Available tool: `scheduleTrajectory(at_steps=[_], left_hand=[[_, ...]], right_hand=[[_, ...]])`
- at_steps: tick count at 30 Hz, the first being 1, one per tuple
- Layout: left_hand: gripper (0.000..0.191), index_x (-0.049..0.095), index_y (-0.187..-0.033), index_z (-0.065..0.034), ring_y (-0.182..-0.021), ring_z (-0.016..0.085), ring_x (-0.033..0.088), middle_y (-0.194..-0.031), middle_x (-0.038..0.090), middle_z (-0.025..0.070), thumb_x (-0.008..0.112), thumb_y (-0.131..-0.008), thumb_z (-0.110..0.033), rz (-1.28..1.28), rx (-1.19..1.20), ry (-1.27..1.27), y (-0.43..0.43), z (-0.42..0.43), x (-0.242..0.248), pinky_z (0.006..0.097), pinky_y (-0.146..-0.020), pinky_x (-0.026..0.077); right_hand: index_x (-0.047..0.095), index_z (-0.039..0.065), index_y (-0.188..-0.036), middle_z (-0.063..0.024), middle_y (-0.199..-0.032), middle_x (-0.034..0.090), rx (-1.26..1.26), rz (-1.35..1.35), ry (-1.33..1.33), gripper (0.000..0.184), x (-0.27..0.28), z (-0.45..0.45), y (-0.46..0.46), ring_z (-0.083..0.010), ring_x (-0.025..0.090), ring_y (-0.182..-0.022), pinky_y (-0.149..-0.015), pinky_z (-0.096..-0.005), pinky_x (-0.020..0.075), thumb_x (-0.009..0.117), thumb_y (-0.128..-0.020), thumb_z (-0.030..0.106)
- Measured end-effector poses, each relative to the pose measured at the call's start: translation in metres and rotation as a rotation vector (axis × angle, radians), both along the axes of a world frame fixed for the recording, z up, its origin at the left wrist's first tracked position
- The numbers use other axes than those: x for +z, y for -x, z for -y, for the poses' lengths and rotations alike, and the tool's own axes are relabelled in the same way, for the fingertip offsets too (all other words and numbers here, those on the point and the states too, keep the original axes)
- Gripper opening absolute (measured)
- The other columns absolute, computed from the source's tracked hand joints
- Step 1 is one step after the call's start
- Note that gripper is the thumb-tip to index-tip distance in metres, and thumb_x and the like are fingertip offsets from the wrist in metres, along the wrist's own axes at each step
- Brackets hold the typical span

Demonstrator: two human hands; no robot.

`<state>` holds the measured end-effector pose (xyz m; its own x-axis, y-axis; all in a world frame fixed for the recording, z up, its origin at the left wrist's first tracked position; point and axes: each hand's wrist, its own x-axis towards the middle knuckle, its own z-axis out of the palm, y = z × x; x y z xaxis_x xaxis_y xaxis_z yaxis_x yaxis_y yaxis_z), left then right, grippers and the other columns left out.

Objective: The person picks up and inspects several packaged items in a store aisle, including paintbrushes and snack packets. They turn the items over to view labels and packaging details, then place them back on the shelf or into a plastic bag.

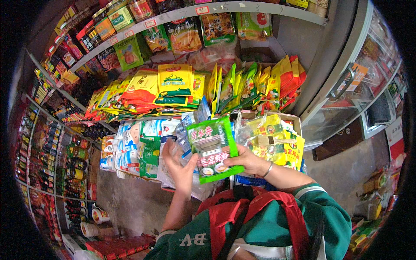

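A bright green food packet (211, 139) with printed bowls and pink writing is held upright in front of my body. My right hand (248, 161) pinches its right edge, the thumb on the front face. My left hand (180, 170) is at the packet's left side with its fingers apart; whether its thumb touches the packet's edge I cannot tell. Behind the packet are crumpled clear and blue plastic bags (185, 130). White-and-blue bags (128, 143) and a green-and-white bag (149, 156) lie left of my left hand. Right of the packet, a box holds yellow seasoning bags (269, 130).
Yellow and green seasoning pouches (174, 81) stand in rows behind. Above them runs a metal shelf edge (182, 14) with price tags and jars. A glass-doored cabinet (351, 71) is at the right. Bottle shelves (76, 162) line the left, with red boxes (122, 247) low down.
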<state>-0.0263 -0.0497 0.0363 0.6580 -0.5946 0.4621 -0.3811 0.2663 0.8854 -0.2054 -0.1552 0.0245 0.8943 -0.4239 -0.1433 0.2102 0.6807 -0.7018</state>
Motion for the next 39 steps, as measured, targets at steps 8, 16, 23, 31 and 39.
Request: scheduleTrajectory(at_steps=[8, 16, 23, 31, 39], left_hand=[[0.035, 0.05, -0.119, -0.0034, -0.098, 0.021, 0.058, -0.111, 0.059, 0.0092, 0.058, -0.085, -0.005, -0.983, -0.618, -0.089, 0.01, 0.011, -0.009, 0.0366, -0.086, 0.048], [0.023, 0.054, -0.109, -0.0036, -0.091, 0.02, 0.061, -0.104, 0.062, 0.0095, 0.056, -0.088, -0.011, -0.97, -0.457, 0.063, 0.017, 0.018, -0.008, 0.0362, -0.081, 0.05], [0.03, 0.051, -0.11, -0.0018, -0.092, 0.023, 0.061, -0.104, 0.061, 0.0112, 0.051, -0.092, -0.025, -0.99, -0.461, 0.115, -0.001, 0.027, -0.019, 0.0379, -0.081, 0.05], [0.041, 0.041, -0.126, -0.0036, -0.11, 0.026, 0.052, -0.121, 0.052, 0.013, 0.052, -0.091, -0.02, -1.126, -0.732, 0.152, 0.004, 0.018, -0.018, 0.0419, -0.093, 0.043], [0.043, 0.049, -0.121, -0.0033, -0.105, 0.019, 0.056, -0.116, 0.057, 0.0084, 0.064, -0.081, -0.003, -0.941, -0.735, -0.144, 0.027, 0.013, -0.041, 0.0348, -0.09, 0.045]], right_hand=[[0.044, 0.002, -0.12, -0.0046, -0.102, 0.058, 0.041, -0.213, 0.422, 0.054, 0.004, 0.009, 0.01, -0.0143, 0.057, -0.089, -0.078, -0.0284, 0.0479, 0.072, -0.074, 0.009], [0.051, 0.003, -0.109, -0.0122, -0.097, 0.061, -0.134, -0.434, 0.923, 0.052, -0.011, -0.001, 0.019, -0.0176, 0.059, -0.091, -0.081, -0.0307, 0.0462, 0.078, -0.068, 0.021], [0.058, 0.005, -0.108, -0.002, -0.094, 0.062, -0.062, -0.283, 0.799, 0.033, -0.006, 0.003, 0.03, -0.0079, 0.054, -0.088, -0.079, -0.0249, 0.0451, 0.07, -0.077, 0.008], [0.06, 0.002, -0.108, -0.0016, -0.092, 0.062, -0.156, -0.164, 0.464, 0.028, -0.023, 0.0, 0.03, -0.0083, 0.054, -0.087, -0.078, -0.0243, 0.0451, 0.066, -0.082, 0.011], [0.05, 0.002, -0.119, -0.003, -0.102, 0.06, -0.164, -0.164, 0.471, 0.04, -0.023, 0.005, 0.032, -0.0118, 0.054, -0.095, -0.084, -0.0266, 0.0449, 0.065, -0.083, 0.01]])
